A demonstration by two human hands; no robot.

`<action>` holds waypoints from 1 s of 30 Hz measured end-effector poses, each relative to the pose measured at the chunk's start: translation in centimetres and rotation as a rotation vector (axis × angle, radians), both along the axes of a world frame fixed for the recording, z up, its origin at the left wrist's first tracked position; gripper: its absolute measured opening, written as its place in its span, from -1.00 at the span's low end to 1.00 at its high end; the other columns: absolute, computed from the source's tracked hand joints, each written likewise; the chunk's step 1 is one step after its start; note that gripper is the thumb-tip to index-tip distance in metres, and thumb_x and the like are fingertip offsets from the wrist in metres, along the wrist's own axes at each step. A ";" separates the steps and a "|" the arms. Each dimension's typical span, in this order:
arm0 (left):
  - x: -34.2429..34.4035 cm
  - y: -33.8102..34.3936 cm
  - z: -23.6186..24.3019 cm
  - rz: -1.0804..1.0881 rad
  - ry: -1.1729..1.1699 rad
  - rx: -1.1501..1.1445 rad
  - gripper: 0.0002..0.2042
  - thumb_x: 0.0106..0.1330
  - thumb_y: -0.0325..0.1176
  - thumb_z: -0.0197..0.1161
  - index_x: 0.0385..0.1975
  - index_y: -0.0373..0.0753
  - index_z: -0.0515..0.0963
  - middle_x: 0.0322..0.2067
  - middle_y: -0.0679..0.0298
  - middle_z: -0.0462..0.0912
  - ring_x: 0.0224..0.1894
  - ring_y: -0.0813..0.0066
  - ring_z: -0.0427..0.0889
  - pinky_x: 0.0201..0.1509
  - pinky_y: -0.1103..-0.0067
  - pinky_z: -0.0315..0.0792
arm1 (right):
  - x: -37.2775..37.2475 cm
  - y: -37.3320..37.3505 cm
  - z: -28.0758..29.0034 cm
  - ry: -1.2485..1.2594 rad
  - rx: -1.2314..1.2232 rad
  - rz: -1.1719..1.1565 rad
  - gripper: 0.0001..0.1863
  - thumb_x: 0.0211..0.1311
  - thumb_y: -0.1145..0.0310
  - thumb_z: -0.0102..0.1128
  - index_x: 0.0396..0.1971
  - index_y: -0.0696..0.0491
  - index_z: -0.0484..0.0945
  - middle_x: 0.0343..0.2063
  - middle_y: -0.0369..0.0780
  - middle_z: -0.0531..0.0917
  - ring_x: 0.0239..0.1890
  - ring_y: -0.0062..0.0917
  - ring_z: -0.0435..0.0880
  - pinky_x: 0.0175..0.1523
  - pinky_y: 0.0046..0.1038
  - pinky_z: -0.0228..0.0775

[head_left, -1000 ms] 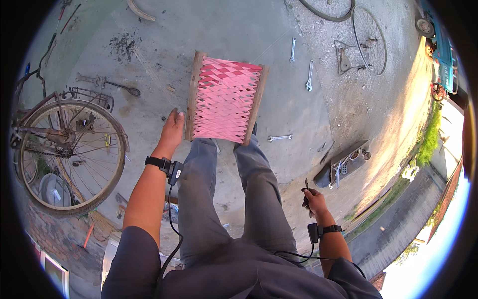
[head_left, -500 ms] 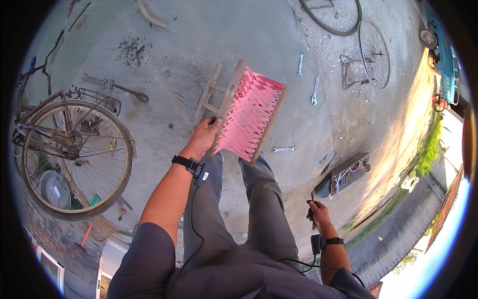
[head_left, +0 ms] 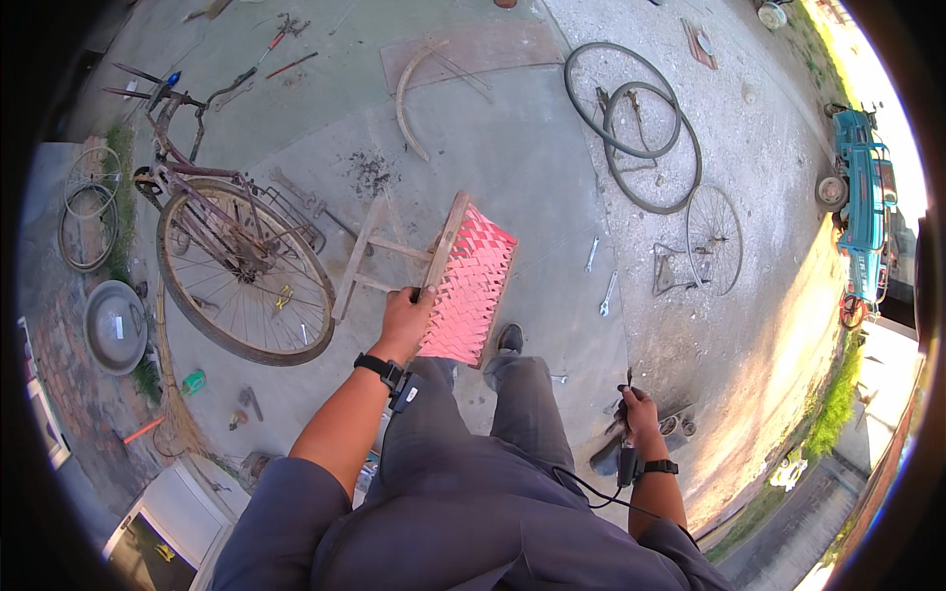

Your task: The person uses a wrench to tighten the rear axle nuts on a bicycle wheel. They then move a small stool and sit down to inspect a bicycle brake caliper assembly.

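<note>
My left hand (head_left: 404, 323) grips the wooden side rail of a small stool (head_left: 465, 288) with a pink woven-strap seat. The stool is tilted in front of my legs, its wooden leg frame sticking out to the left. Away to the right, my right hand (head_left: 641, 414) is closed around a thin, dark, pointed tool. Its tip shows above the fingers, but its kind cannot be made out. Straps with small dark devices sit on both wrists.
An old bicycle (head_left: 241, 261) lies on the left, near a metal basin (head_left: 116, 327). Wrenches (head_left: 608, 294) are on the concrete at right. Beyond them lie bicycle tyres (head_left: 631, 123) and a bare wheel rim (head_left: 714, 241). A teal three-wheeled vehicle (head_left: 862, 202) stands far right.
My view has lifted and shifted, showing more ground ahead. The stool has turned, with its leg frame showing further out to the left. Both hands keep their grip.
</note>
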State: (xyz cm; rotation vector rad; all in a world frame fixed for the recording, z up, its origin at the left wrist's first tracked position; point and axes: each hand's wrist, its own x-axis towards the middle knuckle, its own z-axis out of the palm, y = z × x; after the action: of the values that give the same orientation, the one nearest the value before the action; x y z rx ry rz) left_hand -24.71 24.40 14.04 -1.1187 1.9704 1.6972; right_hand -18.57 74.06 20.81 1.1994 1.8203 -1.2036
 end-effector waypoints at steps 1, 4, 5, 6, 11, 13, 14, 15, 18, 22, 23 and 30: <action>-0.4 -0.7 1.4 0.034 -0.009 0.014 -0.64 0.40 -0.17 0.27 -0.40 -0.44 0.58 -0.47 0.22 0.52 -0.61 0.53 0.49 -0.58 0.53 0.42 | -1.5 0.0 0.3 0.038 -0.016 0.004 -0.67 0.41 0.16 0.19 -0.08 0.13 0.61 -0.60 -0.32 0.51 -0.66 -0.61 0.56 -0.64 -0.57 0.24; -2.1 -2.3 4.6 0.118 -0.010 0.022 -0.66 0.41 -0.17 0.25 -0.38 -0.41 0.58 -0.58 0.29 0.54 -0.61 0.58 0.47 -0.58 0.57 0.40 | -5.8 0.9 0.6 0.088 -0.048 -0.003 -0.68 0.41 0.18 0.18 -0.08 0.13 0.61 -0.59 -0.32 0.52 -0.66 -0.60 0.57 -0.65 -0.57 0.25; -2.6 -2.8 5.4 0.151 -0.022 0.017 -0.66 0.41 -0.15 0.25 -0.36 -0.39 0.59 -0.56 0.29 0.55 -0.61 0.59 0.46 -0.57 0.57 0.40 | -7.1 1.3 0.5 0.093 -0.040 0.012 -0.68 0.41 0.19 0.18 -0.08 0.13 0.60 -0.59 -0.32 0.51 -0.66 -0.59 0.56 -0.65 -0.57 0.24; -3.2 -3.2 6.1 0.179 -0.047 0.007 -0.66 0.42 -0.13 0.24 -0.34 -0.38 0.59 -0.54 0.30 0.56 -0.60 0.60 0.46 -0.57 0.58 0.40 | -8.6 1.8 0.3 0.094 -0.040 0.026 -0.68 0.41 0.19 0.19 -0.08 0.13 0.60 -0.60 -0.32 0.51 -0.66 -0.59 0.56 -0.65 -0.57 0.24; -6.2 -4.3 10.7 0.452 -0.041 0.037 -0.66 0.43 -0.05 0.20 -0.20 -0.26 0.58 -0.47 0.33 0.56 -0.57 0.58 0.49 -0.55 0.56 0.42 | -17.2 5.4 -1.2 0.076 -0.104 0.034 -0.70 0.41 0.21 0.17 -0.07 0.14 0.58 -0.59 -0.32 0.50 -0.67 -0.58 0.54 -0.67 -0.57 0.22; -6.6 -4.0 12.8 0.539 -0.055 0.016 -0.66 0.43 -0.01 0.18 -0.18 -0.20 0.56 -0.48 0.35 0.53 -0.55 0.54 0.52 -0.55 0.52 0.43 | -20.4 7.6 -0.9 0.089 -0.092 0.054 -0.70 0.41 0.20 0.17 -0.08 0.13 0.58 -0.59 -0.32 0.50 -0.67 -0.57 0.54 -0.67 -0.57 0.21; -7.0 -4.0 13.8 0.595 -0.056 0.037 -0.66 0.44 0.00 0.16 -0.17 -0.19 0.56 -0.49 0.35 0.53 -0.56 0.54 0.51 -0.55 0.52 0.44 | -22.5 8.4 -0.9 0.095 -0.086 0.067 -0.70 0.41 0.20 0.17 -0.09 0.13 0.58 -0.59 -0.32 0.50 -0.68 -0.57 0.54 -0.67 -0.57 0.21; -7.3 -4.2 14.6 0.635 -0.070 0.039 -0.66 0.45 0.01 0.13 -0.17 -0.17 0.57 -0.50 0.35 0.52 -0.57 0.54 0.51 -0.55 0.52 0.45 | -24.4 9.4 -0.7 0.092 -0.102 0.070 -0.69 0.41 0.18 0.17 -0.09 0.13 0.57 -0.58 -0.31 0.50 -0.68 -0.56 0.54 -0.68 -0.56 0.19; -7.8 -3.3 15.8 0.816 -0.036 0.072 -0.67 0.43 0.03 0.14 -0.24 -0.13 0.56 -0.50 0.35 0.50 -0.57 0.49 0.46 -0.52 0.50 0.39 | -30.1 12.5 -0.2 0.125 -0.096 0.086 -0.69 0.41 0.18 0.17 -0.09 0.13 0.57 -0.58 -0.32 0.50 -0.68 -0.57 0.54 -0.68 -0.55 0.18; -8.2 -2.3 16.8 0.974 0.061 0.134 -0.66 0.42 0.06 0.13 -0.16 -0.09 0.58 -0.44 0.39 0.52 -0.50 0.51 0.43 -0.48 0.50 0.31 | -36.6 13.8 0.0 0.157 -0.069 0.087 -0.70 0.41 0.15 0.17 -0.11 0.08 0.59 -0.61 -0.35 0.47 -0.70 -0.59 0.50 -0.68 -0.56 0.18; -8.4 -1.9 17.0 1.000 0.061 0.135 -0.66 0.42 0.06 0.13 -0.15 -0.09 0.58 -0.43 0.39 0.52 -0.49 0.51 0.44 -0.48 0.50 0.31 | -38.0 13.7 0.1 0.167 -0.078 0.097 -0.70 0.40 0.16 0.17 -0.11 0.10 0.59 -0.61 -0.34 0.48 -0.69 -0.59 0.52 -0.68 -0.55 0.18; -12.7 -0.6 17.7 1.193 0.098 0.105 -0.65 0.42 0.04 0.11 -0.12 -0.12 0.58 -0.38 0.35 0.57 -0.48 0.46 0.46 -0.47 0.46 0.33 | -49.0 8.8 0.5 0.227 -0.196 0.190 -0.69 0.41 0.18 0.17 -0.10 0.14 0.59 -0.59 -0.32 0.50 -0.67 -0.58 0.53 -0.65 -0.57 0.20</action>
State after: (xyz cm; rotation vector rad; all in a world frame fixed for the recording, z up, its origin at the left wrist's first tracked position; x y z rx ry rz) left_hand -37.41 23.76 31.79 -2.4684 1.1957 2.3002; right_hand -67.62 82.83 21.32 0.7893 1.8789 -1.4152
